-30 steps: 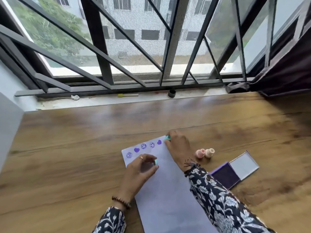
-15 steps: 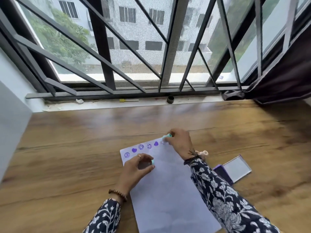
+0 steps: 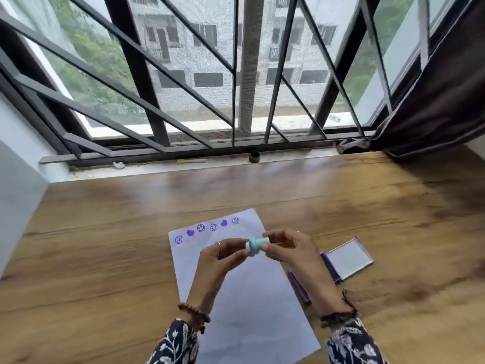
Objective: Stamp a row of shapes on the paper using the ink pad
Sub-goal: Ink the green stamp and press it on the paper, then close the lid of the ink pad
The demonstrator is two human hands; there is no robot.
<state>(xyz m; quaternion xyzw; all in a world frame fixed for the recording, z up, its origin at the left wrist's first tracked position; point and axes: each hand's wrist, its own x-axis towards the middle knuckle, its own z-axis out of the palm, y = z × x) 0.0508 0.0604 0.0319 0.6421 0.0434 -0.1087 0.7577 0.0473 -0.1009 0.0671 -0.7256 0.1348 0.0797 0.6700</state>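
Observation:
A white sheet of paper (image 3: pixel 252 306) lies on the wooden table (image 3: pixel 105 232) with a row of several purple stamped shapes (image 3: pixel 207 228) along its top edge, smiley faces and hearts. Above the paper, both hands meet on a small teal stamp (image 3: pixel 256 245). My right hand (image 3: pixel 291 252) grips the stamp's body and my left hand (image 3: pixel 223 258) pinches its blue cap end. The purple ink pad (image 3: pixel 329 269) lies open at the right of the paper, partly hidden behind my right hand, its lid (image 3: pixel 347 257) folded out.
A window with dark metal bars (image 3: pixel 236 74) runs along the far side. On the sill lie a yellow-tipped pen (image 3: pixel 190 161), a small dark cap (image 3: pixel 254 156) and a scrap. A dark curtain (image 3: pixel 433 101) hangs at the right.
My right hand lifted the teal stamp off the paper's top edge, leaving a new smiley print. Both hands came together above the paper, joining the stamp and the blue piece.

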